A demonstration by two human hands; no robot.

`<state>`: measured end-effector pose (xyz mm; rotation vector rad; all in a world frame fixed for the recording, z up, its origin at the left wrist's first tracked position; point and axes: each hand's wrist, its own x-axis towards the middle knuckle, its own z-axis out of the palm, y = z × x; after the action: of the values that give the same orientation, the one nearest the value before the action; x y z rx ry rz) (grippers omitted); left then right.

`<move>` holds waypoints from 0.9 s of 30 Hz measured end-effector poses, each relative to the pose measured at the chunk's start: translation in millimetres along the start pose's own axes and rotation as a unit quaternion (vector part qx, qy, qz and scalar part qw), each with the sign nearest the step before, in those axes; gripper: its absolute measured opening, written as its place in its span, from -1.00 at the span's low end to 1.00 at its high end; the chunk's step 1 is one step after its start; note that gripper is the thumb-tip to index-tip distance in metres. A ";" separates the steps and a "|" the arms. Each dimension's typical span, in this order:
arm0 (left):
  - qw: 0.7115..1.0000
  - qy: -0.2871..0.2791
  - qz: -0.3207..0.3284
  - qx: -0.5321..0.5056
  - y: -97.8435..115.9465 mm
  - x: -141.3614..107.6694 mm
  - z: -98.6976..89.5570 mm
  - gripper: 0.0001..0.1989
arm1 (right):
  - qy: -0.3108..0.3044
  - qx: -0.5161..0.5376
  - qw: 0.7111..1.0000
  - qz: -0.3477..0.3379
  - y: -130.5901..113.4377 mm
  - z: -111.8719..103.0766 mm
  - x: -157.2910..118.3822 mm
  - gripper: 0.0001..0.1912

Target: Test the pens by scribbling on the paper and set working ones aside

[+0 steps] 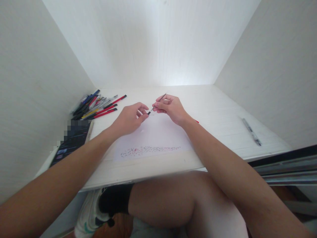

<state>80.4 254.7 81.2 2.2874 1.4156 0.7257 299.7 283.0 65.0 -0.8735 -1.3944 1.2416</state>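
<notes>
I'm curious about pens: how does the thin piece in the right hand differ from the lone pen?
The thin piece is held in the right hand; the lone pen lies on the desk. The thin piece looks slimmer and darker; the lone pen, thicker and paler. Both are long and narrow.

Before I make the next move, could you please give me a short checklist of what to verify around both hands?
1. Right hand has a grip on the thin dark stick: ok, pinched at the fingertips.
2. Left hand has the small black piece: ok, at its fingertips.
3. The two pieces meet end to end: cannot tell, too small.
4. White paper lies beneath the hands: ok, with small marks along its near side.
5. Pen pile is out of the hands' way: ok, left of the left hand.
6. Red item fully visible: not ok, right forearm covers part.
</notes>
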 end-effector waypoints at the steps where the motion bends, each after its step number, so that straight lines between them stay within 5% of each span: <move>1: 0.999 0.012 -0.002 -0.031 1.0 0.2 1.3 -0.75 | 0.006 0.001 1.000 -0.011 -1.4 -0.9 0.3 -0.65; 9: 0.985 0.032 -0.024 -0.168 4.6 -0.1 22.1 -0.84 | 0.001 -0.015 0.999 -0.036 -10.0 -4.4 -1.3 -0.59; 20: 0.989 -0.007 -0.028 -0.144 3.8 0.6 23.0 -0.89 | -0.026 -0.070 0.997 -0.035 -15.9 1.4 -4.2 -0.68; 27: 0.992 -0.004 0.028 -0.123 2.9 -0.7 26.6 -0.84 | -0.034 -0.071 0.995 -0.063 -11.2 -1.2 0.8 -0.65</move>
<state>98.0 252.0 61.1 2.1415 1.1895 0.8572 301.8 281.8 76.1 -0.8330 -1.5832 1.0952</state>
